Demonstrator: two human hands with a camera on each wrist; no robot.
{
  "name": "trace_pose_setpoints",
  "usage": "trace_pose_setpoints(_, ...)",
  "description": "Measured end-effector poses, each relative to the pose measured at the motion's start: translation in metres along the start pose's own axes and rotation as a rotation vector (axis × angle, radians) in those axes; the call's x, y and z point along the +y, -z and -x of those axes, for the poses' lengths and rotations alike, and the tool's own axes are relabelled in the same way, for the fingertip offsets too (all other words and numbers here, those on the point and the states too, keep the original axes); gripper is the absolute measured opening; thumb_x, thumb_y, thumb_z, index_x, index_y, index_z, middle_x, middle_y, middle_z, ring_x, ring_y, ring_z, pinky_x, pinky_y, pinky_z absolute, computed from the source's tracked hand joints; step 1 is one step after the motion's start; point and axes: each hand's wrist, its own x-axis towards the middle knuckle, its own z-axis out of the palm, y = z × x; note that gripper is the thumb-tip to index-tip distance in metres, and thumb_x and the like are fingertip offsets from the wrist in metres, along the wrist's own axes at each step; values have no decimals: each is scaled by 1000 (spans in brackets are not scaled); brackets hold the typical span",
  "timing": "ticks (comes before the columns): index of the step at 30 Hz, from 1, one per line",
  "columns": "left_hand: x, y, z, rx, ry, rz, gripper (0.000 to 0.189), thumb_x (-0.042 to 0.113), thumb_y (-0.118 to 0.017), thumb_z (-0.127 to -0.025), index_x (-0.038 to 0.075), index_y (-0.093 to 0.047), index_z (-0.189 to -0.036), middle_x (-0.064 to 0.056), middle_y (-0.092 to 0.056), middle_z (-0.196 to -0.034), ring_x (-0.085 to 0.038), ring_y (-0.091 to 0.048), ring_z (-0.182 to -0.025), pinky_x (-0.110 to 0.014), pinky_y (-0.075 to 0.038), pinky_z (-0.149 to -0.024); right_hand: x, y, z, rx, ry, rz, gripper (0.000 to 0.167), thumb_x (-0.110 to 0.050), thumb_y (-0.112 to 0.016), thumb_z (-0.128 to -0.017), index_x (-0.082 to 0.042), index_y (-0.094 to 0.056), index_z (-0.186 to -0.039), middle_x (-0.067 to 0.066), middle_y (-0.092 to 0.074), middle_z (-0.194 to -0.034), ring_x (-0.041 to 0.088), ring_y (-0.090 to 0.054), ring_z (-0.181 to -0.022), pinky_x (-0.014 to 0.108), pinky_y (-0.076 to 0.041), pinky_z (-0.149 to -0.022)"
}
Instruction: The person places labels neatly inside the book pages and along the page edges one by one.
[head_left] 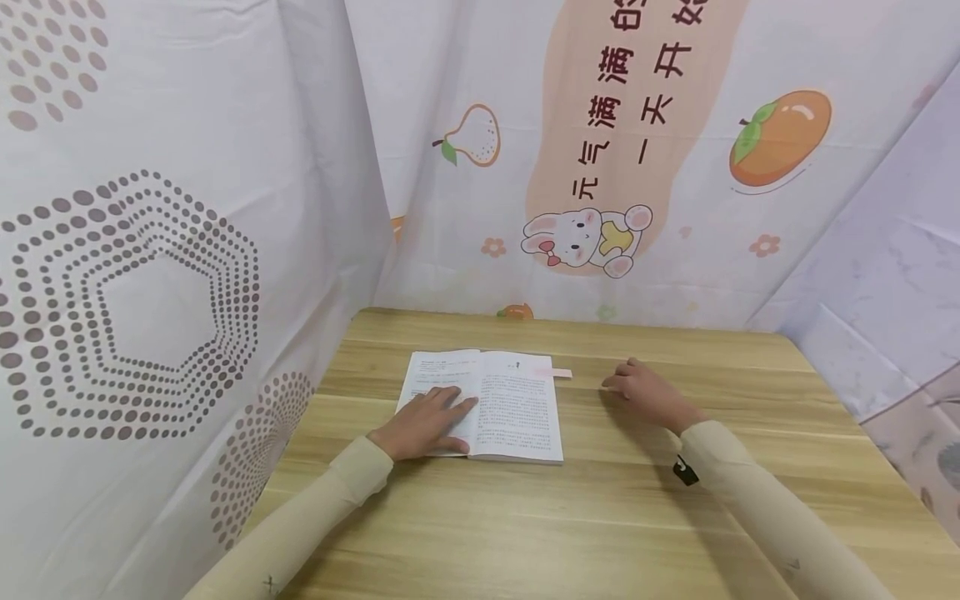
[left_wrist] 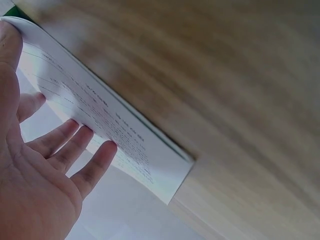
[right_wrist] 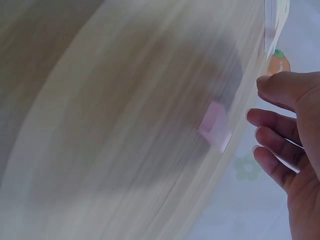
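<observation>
An open book (head_left: 517, 408) lies on the table, its pages printed with small text. My left hand (head_left: 429, 423) rests on the left page, fingers spread. From the left wrist, the fingertips touch the printed page (left_wrist: 90, 95). A pink paper strip (head_left: 558, 372) sticks out past the right page's edge near the top. To the right of the book is my right hand (head_left: 648, 394), fingers loosely bent and holding nothing. In the right wrist view, a small folded-looking pink paper piece (right_wrist: 216, 126) shows on the wood, apart from the fingertips.
The wooden table (head_left: 465, 533) ends at a printed white curtain (head_left: 420, 217) behind; a dotted curtain (head_left: 172, 275) hangs along the left and a pale one (head_left: 862, 275) on the right. A small black tag (head_left: 684, 471) shows beside the right sleeve.
</observation>
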Motion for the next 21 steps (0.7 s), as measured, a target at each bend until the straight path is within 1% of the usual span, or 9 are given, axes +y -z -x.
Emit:
trace_pose_setpoints(3,-1,-1,0,-4,1,-5,87,68,-58,-91,16,-42,-158,-22,-47,-152,-39,-48,-136,-58,-48,-101,2,4,6,-30,-42,-7,12,3,-77,-88,3,-77,-100,11,-68,-90,27,-59,-85,43,-53,-75)
trace_pose_setpoints(6,-1,-2,-1,-9,5,-6,87,68,-58,-91,16,-42,-159,-21,-47,-153,-39,-47,-136,-57,-48,-101,6,6,11,-48,-57,-6,14,1,-78,-88,4,-77,-102,11,-68,-92,29,-60,-88,45,-54,-78)
trace_pose_setpoints(8,-2,-2,-2,-8,6,-12,87,68,-58,-91,16,-42,-159,-21,-47,-153,-39,-48,-136,-57,-48,-101,9,7,14,-35,-38,0,16,0,-79,-87,5,-77,-102,13,-69,-93,30,-61,-88,46,-54,-78)
trace_pose_setpoints(11,-3,-2,-2,-5,4,-20,87,68,-59,-91,16,-42,-158,-21,-47,-152,-39,-48,-136,-56,-48,-101,14,7,19,9,6,-2,16,1,-81,-84,5,-77,-99,15,-70,-92,30,-62,-85,46,-54,-76)
trace_pose_setpoints(13,-4,-2,-3,-3,4,-23,87,68,-58,-91,16,-42,-159,-21,-47,-152,-39,-48,-136,-56,-48,-102,19,5,21,44,49,-17,14,-1,-84,-81,2,-78,-93,13,-70,-89,29,-62,-82,44,-54,-73)
trace_pose_setpoints(14,-4,-1,-3,0,4,-17,87,68,-59,-91,15,-42,-158,-21,-47,-152,-39,-48,-136,-57,-47,-102,21,4,23,56,52,-32,13,0,-85,-80,0,-78,-91,12,-70,-89,28,-62,-82,43,-55,-72)
trace_pose_setpoints(18,-5,-2,-3,6,-5,-15,87,68,-59,-90,15,-43,-158,-21,-47,-152,-38,-49,-135,-55,-48,-100,24,0,32,56,26,-83,13,-1,-86,-78,-7,-78,-86,9,-70,-91,26,-64,-84,40,-56,-71)
trace_pose_setpoints(20,-4,-2,-2,4,-5,-10,87,68,-59,-90,15,-44,-157,-21,-47,-152,-38,-50,-134,-55,-49,-100,23,0,36,39,-3,-82,14,-2,-87,-78,-9,-77,-86,9,-70,-95,26,-65,-88,41,-57,-74)
trace_pose_setpoints(21,-4,-2,-2,0,-2,-9,87,68,-60,-90,15,-44,-157,-21,-47,-152,-38,-49,-134,-55,-49,-100,23,-1,38,34,-3,-74,15,-4,-88,-78,-9,-77,-86,9,-70,-95,26,-66,-88,41,-57,-74)
